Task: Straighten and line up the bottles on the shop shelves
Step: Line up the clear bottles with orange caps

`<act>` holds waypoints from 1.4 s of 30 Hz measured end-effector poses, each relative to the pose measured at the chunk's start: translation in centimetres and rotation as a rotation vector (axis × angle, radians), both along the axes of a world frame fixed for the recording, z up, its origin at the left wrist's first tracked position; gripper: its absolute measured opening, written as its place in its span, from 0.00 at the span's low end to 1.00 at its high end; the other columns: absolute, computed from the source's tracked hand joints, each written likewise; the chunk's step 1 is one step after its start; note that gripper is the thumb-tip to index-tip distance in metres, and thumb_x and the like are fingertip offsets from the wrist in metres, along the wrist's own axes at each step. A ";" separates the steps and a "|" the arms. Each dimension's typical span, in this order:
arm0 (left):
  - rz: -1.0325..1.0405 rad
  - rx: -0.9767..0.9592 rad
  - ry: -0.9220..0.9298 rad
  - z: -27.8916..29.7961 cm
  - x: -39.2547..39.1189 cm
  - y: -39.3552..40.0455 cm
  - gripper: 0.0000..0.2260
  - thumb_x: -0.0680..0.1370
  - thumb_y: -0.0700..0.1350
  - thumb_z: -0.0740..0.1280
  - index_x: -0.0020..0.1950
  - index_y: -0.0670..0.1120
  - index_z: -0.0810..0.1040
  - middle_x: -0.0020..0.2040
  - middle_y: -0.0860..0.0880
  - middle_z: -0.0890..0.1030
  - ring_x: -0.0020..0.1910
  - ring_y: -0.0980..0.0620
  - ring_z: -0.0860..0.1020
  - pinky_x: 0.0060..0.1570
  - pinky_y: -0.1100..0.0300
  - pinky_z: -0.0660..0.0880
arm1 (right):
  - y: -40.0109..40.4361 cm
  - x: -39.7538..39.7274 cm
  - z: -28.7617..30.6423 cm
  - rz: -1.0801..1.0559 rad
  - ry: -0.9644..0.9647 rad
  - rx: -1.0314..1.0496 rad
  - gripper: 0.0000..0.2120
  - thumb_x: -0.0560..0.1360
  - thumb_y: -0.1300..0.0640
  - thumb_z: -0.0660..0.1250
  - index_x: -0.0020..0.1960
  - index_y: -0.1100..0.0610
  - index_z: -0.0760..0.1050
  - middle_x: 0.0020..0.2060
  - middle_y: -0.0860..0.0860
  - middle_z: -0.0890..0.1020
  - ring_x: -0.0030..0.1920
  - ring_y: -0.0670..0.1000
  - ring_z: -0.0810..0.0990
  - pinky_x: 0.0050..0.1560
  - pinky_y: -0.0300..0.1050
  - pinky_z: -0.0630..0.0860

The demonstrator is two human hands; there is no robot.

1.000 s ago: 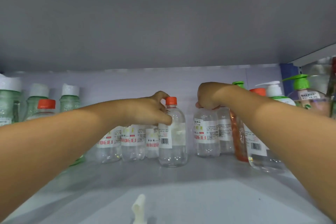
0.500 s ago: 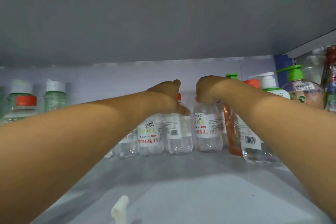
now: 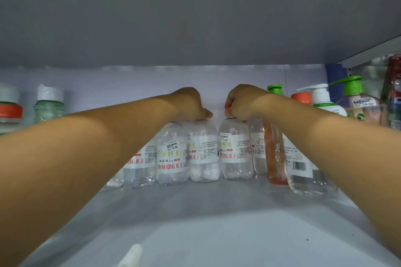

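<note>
Centre frame: left hand (image 3: 191, 104) grips one clear bottle (image 3: 204, 151) by its cap, right hand (image 3: 240, 102) its neighbour (image 3: 235, 149) — top holds, likely for sliding them into line.

Looking into a shop shelf bay: pale grey shelf board (image 3: 195, 223) stretching forward at the bottom, catching soft diffuse light. Directly above it, the grey underside of the upper shelf (image 3: 195, 11) lying in shadow. Behind it, a pale lilac back panel (image 3: 130, 80) showing a vertical seam.
</note>
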State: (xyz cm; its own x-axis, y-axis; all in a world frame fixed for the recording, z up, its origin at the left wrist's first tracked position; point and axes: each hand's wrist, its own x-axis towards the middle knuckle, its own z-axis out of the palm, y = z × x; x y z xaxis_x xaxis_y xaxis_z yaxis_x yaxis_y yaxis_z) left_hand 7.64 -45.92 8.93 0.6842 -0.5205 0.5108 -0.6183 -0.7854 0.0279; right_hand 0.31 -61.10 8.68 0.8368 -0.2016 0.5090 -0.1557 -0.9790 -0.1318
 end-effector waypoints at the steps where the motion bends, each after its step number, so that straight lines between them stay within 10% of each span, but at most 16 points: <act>1: 0.014 0.006 -0.019 -0.2 0.1 -0.1 0.21 0.80 0.59 0.66 0.51 0.40 0.84 0.50 0.42 0.84 0.51 0.43 0.82 0.54 0.52 0.78 | 0.0 0.3 -0.2 -0.006 -0.010 -0.022 0.13 0.79 0.57 0.67 0.60 0.61 0.82 0.56 0.57 0.85 0.44 0.54 0.84 0.51 0.48 0.82; 11: -0.075 -0.004 0.039 -0.1 0.1 0.9 0.15 0.80 0.52 0.66 0.55 0.41 0.84 0.51 0.43 0.85 0.52 0.45 0.82 0.58 0.49 0.79 | 0.5 -0.7 -0.3 0.002 0.032 -0.071 0.15 0.79 0.62 0.66 0.64 0.58 0.80 0.52 0.53 0.83 0.44 0.51 0.82 0.43 0.44 0.81; 16: -0.039 -0.018 0.004 -0.3 0.5 0.4 0.16 0.80 0.55 0.67 0.54 0.43 0.84 0.53 0.44 0.85 0.54 0.45 0.82 0.59 0.48 0.78 | 0.9 0.1 -0.8 -0.026 0.016 -0.119 0.17 0.80 0.64 0.61 0.67 0.60 0.78 0.65 0.57 0.79 0.62 0.58 0.80 0.64 0.53 0.78; 23: -0.058 -0.056 0.006 -0.5 0.5 0.7 0.17 0.80 0.57 0.68 0.57 0.45 0.84 0.54 0.48 0.84 0.54 0.48 0.80 0.58 0.53 0.78 | 0.3 1.2 -0.7 -0.065 0.049 -0.150 0.13 0.83 0.54 0.63 0.64 0.59 0.77 0.57 0.56 0.82 0.45 0.55 0.86 0.41 0.44 0.81; 38: -0.007 -0.090 -0.030 -1.0 1.2 0.2 0.23 0.79 0.61 0.67 0.55 0.41 0.83 0.54 0.43 0.84 0.53 0.45 0.81 0.57 0.51 0.78 | 1.1 0.4 -0.9 -0.092 0.074 -0.230 0.13 0.81 0.59 0.62 0.63 0.57 0.78 0.59 0.54 0.81 0.53 0.54 0.81 0.48 0.45 0.79; 42: -0.001 -0.067 -0.048 -1.2 0.4 0.5 0.23 0.79 0.62 0.65 0.64 0.46 0.79 0.61 0.48 0.80 0.58 0.48 0.77 0.60 0.53 0.75 | 2.0 -5.7 2.2 -0.010 -0.146 -0.141 0.17 0.83 0.50 0.61 0.67 0.58 0.78 0.66 0.55 0.79 0.62 0.58 0.79 0.63 0.51 0.77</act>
State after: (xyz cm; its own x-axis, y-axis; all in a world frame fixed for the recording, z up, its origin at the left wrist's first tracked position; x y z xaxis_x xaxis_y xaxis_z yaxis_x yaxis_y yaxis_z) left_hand 8.03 -45.42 7.77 0.6581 -0.4845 0.5764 -0.6206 -0.7825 0.0509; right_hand -5.41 -59.13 10.84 0.7506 -0.1271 0.6485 -0.1544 -0.9879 -0.0150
